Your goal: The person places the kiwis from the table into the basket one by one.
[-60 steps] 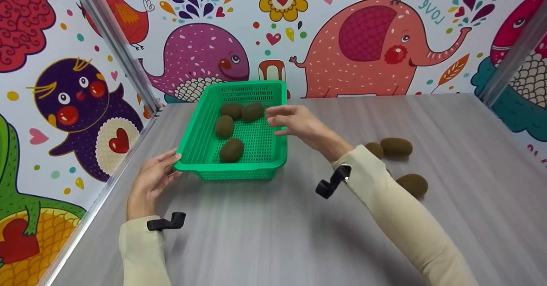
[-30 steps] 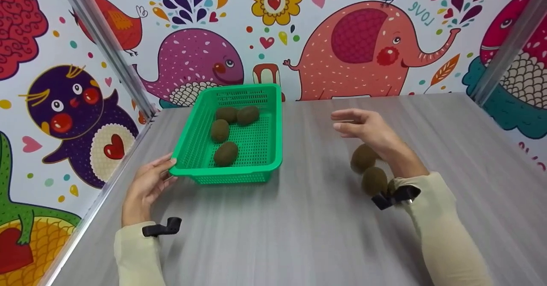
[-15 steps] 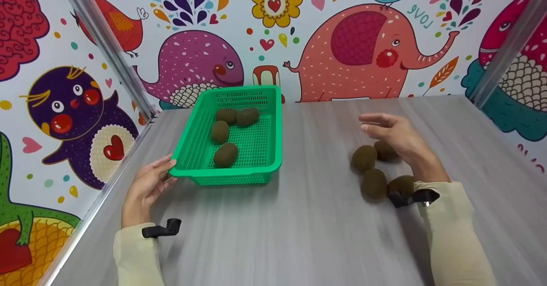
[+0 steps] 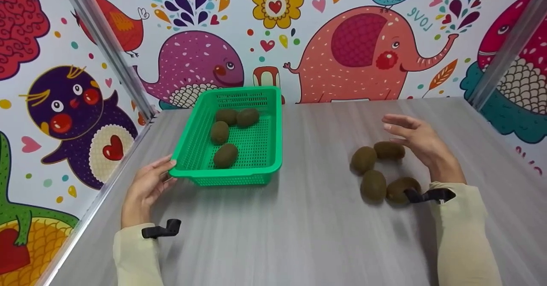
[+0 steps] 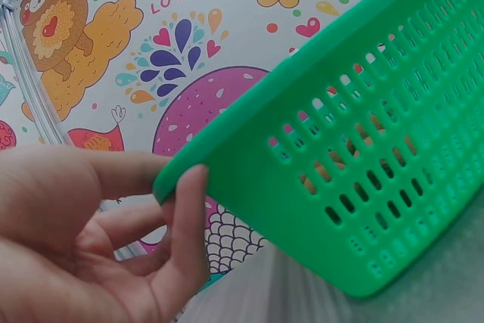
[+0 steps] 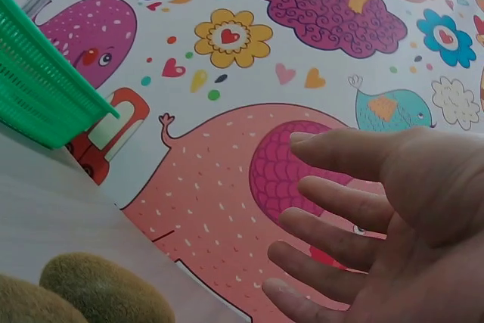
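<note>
My left hand pinches the near left corner of a green plastic basket; in the left wrist view its thumb and fingers close on the rim. Several brown kiwis lie inside the basket, among them a near kiwi and a far one. To the right, my right hand is held above the table with its fingers extended and nothing in them. Beside it on the table sit several more kiwis: a far kiwi, a left one, a near one and one by the wrist.
The grey wood-grain table meets a cartoon-printed back wall right behind the basket. A metal post rises at the back left corner and another post at the back right.
My right hand has moved from over the basket to the right, past the loose kiwis, bringing more of them into sight. My left hand has kept its hold on the basket's corner.
</note>
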`<state>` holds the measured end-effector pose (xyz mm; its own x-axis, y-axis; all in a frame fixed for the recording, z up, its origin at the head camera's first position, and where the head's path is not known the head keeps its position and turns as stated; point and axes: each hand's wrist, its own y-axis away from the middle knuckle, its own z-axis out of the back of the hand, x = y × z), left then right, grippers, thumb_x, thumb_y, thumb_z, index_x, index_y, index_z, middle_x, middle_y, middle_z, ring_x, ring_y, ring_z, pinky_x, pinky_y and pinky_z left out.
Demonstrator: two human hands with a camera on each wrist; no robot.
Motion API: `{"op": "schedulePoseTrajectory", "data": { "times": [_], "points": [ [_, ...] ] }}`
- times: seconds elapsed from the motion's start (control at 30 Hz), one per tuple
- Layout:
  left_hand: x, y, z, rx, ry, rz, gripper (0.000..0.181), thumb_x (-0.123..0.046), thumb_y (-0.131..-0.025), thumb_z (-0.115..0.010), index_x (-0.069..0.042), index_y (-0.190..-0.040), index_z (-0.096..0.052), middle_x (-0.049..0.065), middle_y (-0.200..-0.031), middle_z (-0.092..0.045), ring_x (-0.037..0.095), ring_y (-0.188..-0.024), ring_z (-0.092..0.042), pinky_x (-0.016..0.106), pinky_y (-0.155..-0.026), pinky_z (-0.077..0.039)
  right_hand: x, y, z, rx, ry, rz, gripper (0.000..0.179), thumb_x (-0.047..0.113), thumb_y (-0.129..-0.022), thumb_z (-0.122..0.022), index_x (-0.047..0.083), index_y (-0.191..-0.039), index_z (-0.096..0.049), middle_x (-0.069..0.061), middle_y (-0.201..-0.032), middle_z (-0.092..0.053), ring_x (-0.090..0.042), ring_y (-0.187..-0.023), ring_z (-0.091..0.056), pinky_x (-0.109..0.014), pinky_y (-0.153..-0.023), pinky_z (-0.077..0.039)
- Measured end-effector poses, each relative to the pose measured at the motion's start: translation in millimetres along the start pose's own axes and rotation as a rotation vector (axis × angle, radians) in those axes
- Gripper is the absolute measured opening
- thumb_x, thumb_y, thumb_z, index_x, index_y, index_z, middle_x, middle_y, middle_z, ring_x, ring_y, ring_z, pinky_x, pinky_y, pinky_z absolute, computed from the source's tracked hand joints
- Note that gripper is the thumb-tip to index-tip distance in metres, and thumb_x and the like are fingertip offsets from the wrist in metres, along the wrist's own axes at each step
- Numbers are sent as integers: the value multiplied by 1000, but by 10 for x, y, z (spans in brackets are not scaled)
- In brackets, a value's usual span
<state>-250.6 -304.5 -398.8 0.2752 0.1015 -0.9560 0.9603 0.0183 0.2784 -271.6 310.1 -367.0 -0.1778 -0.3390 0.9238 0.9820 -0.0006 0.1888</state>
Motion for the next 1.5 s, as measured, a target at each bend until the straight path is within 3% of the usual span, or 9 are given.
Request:
{"op": "schedulePoseTrajectory", "data": {
  "times": [0.13,0.47,0.63,0.93,1.13,1.27,1.5],
  "points": [
    [-10,14,17,-7,-1,3,70,-23,-100,-63,-2,-157,-29,-13,-93,-68,1,-81,-63,16,-76,-56,-35,-37,52,-30,-4,-12,89,63,-85,-65,23,-157,-34,-6,-165,-29,-26,-147,-34,-46,-121,-34],
    [-3,15,1,-10,-22,-2,68,-23,-101,-61,-2,-156,-29,-15,-91,-69,0,-80,-63,16,-76,-56,-257,-114,185,-63,34,-87,97,66,-80,-68,20,-158,-32,-7,-168,-21,-30,-151,-28,-50,-125,-25],
    [7,-8,-5,-1,-8,-1,67,-22,-101,-60,-3,-157,-27,-15,-91,-69,0,-80,-63,16,-75,-56,-378,-138,231,-60,47,-105,98,65,-80,-70,17,-157,-33,-12,-166,-24,-32,-150,-27,-54,-124,-24],
    [11,-5,6,12,-4,-12,67,-21,-101,-60,-2,-157,-28,-14,-93,-70,1,-81,-64,17,-76,-56,-585,-217,212,36,12,-168,106,52,-87,-73,17,-162,-7,-17,-169,-6,-42,-153,-18,-59,-122,-23],
    [16,11,35,4,11,-14,57,-22,-99,-64,-8,-151,-44,-12,-94,-71,2,-81,-65,18,-77,-57,-628,-258,176,72,9,-179,103,53,-88,-71,16,-162,-9,-19,-168,-12,-38,-150,-24,-48,-119,-35],
    [8,8,27,5,6,-11,64,-22,-100,-62,-5,-155,-34,-14,-93,-69,1,-81,-64,16,-76,-56,-642,-262,180,85,31,-176,106,55,-87,-71,15,-162,-7,-21,-167,-11,-39,-147,-28,-40,-116,-40],
    [11,-13,4,7,13,-2,66,-20,-103,-57,-3,-158,-25,-14,-91,-68,-1,-78,-62,14,-72,-55,-676,-259,184,121,33,-180,104,46,-89,-74,12,-162,-8,-22,-167,-11,-37,-145,-32,-48,-121,-34]
  ]
}}
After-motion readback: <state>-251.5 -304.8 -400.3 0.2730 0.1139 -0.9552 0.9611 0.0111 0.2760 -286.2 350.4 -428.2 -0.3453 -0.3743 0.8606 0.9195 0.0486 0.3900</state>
